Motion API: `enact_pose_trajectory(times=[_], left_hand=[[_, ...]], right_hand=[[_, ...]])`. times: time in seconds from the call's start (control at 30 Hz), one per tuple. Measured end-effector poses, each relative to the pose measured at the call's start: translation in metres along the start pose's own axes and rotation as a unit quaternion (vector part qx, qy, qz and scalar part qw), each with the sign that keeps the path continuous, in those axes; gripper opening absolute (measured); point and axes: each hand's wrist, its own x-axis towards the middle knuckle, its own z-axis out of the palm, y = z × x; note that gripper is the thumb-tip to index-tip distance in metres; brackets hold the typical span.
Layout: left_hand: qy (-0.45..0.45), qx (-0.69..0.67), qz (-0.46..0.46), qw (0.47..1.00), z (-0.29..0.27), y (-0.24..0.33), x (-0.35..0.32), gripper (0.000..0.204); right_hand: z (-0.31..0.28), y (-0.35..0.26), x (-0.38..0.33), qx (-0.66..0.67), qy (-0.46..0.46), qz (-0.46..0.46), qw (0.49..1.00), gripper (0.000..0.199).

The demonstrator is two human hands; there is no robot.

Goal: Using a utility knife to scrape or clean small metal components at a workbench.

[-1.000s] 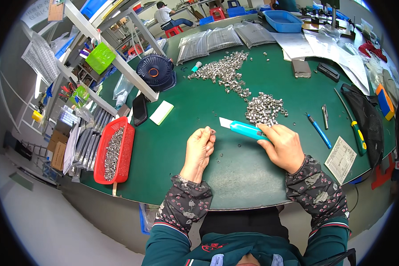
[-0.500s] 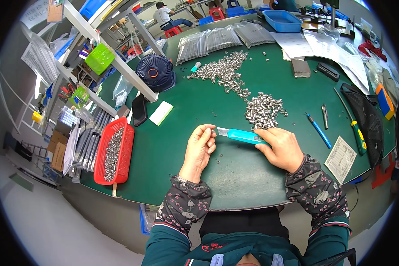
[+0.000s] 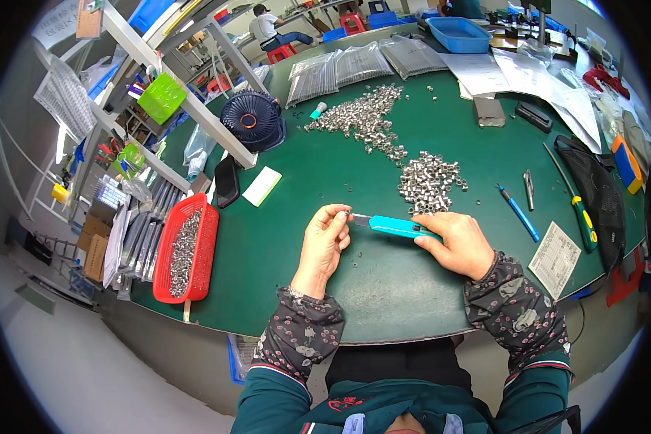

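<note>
Hands meet over the middle of the green worktop [image 3: 383,289]; the right hand [image 3: 457,244] is wrapped around a turquoise utility knife [image 3: 396,227], its blade tip pointing left toward the left hand [image 3: 324,243]; the left hand has its fingers pinched together at that tip, on something too small to make out, so I cannot tell what it grips. Just beyond the knife lies a heap of small silver metal sleeves [image 3: 428,182], with a longer scatter of the same parts [image 3: 362,123] farther back; a red basket [image 3: 184,249] with more of them sits at the worktop's left edge. To the right, well apart from the hands, lie a blue pen [image 3: 518,213], a green-handled screwdriver [image 3: 576,206] and a printed card [image 3: 554,259]; a dark round fan [image 3: 250,120] stands at the far left.
</note>
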Motion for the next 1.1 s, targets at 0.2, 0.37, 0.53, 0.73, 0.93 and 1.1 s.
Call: enact_pose_trajectory(times=[0.2, 0.37, 0.53, 0.73, 0.93, 1.1], left_hand=[[0.003, 0.05, 0.022, 0.998, 0.0, -0.001, 0.0, 0.013], [0.011, 0.109, 0.057, 0.992, 0.008, 0.0, -0.003, 0.012], [0.031, 0.221, 0.103, 0.969, 0.008, -0.001, -0.006, 0.011], [0.041, 0.197, 0.103, 0.974, 0.004, -0.003, -0.004, 0.012], [0.056, 0.133, 0.069, 0.987, 0.004, -0.005, -0.002, 0.014], [0.054, 0.128, 0.073, 0.988, 0.005, -0.004, -0.003, 0.014]], right_hand=[[-0.001, 0.0, 0.002, 0.042, -0.023, 0.019, 0.999, 0.027], [-0.003, 0.002, 0.002, 0.092, -0.047, 0.051, 0.993, 0.027], [-0.006, -0.002, 0.002, 0.095, -0.065, 0.109, 0.987, 0.026], [0.003, -0.019, -0.004, -0.088, 0.061, -0.011, 0.994, 0.028], [0.001, -0.014, -0.004, -0.101, 0.095, -0.024, 0.99, 0.03], [0.001, -0.009, -0.001, 0.028, 0.016, 0.046, 0.998, 0.025]])
